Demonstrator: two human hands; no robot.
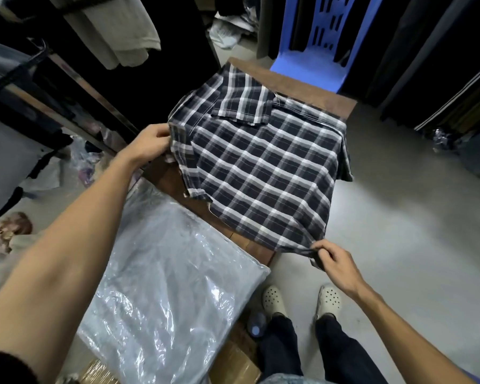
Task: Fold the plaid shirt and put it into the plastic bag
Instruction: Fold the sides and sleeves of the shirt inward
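Fingers (320,252) of the right hand (334,268) pinch the near corner of the plaid shirt (263,173), while the left hand (147,146) closes on its far left edge. It lies partly folded across the brown counter (302,85), one side hanging over. Beside it rests a plastic bag (164,286), seemingly holding grey fabric already.
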